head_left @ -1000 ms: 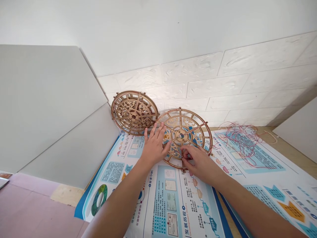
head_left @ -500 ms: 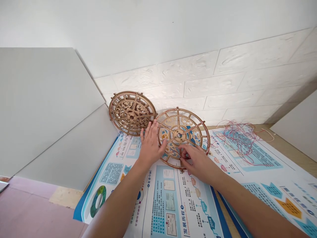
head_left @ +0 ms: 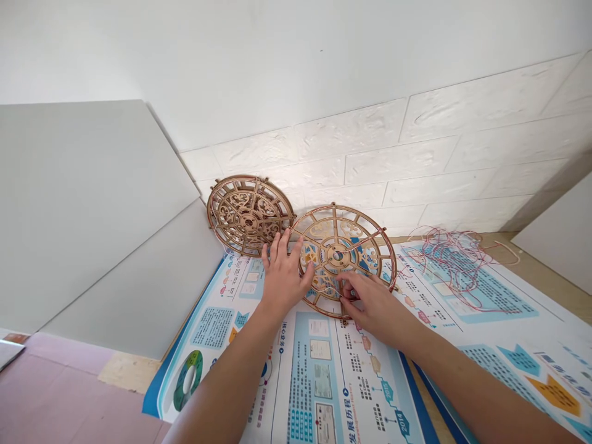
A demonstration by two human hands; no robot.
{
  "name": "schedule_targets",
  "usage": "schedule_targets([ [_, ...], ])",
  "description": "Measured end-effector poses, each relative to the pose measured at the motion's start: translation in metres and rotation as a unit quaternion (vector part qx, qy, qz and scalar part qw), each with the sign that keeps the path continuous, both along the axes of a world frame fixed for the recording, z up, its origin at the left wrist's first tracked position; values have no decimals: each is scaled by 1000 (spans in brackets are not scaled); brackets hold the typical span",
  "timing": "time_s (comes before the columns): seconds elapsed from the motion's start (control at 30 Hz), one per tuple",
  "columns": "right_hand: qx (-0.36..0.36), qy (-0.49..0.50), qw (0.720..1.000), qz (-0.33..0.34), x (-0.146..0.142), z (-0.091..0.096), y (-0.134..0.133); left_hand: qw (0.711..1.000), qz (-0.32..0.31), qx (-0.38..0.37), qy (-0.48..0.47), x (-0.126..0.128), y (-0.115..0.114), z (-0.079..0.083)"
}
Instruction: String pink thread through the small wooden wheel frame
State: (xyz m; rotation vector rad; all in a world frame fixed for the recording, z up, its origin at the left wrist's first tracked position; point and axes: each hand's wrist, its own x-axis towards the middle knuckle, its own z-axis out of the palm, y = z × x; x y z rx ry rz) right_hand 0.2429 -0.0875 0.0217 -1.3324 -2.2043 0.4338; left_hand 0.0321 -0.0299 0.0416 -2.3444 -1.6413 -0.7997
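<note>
A round openwork wooden wheel (head_left: 331,258), with spokes, scrollwork and a hub, lies in front of me with its left edge near a second disc. My left hand (head_left: 285,271) rests at its left rim, fingers stretched and thumb apart. At the lower right of the wheel, my right hand (head_left: 370,302) has thumb and forefinger pinched on a thin pale wire (head_left: 326,288) that runs along the frame. The exact grip is partly hidden by the fingers. Reddish wire also follows the outer rim and one spoke.
Similar wooden discs (head_left: 248,222), apparently stacked, lean by the white brick-patterned wall (head_left: 379,154). A tangle of red and white wires (head_left: 456,256) lies to the right. Printed posters (head_left: 296,345) cover the work surface. Grey panels (head_left: 106,216) stand at the left.
The view has shifted slightly, so everything sits a little lower and further right. Both hands keep nearly the same places on the wheel.
</note>
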Motion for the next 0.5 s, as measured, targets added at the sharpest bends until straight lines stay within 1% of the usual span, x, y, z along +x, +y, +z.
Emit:
schedule_targets([
  [0.2, -4, 3, 1000, 0, 0, 2, 0, 1000, 14, 5, 4, 2, -3, 2],
  [0.5, -4, -5, 1000, -3, -1, 0, 1, 1000, 1, -12, 4, 3, 0, 0],
])
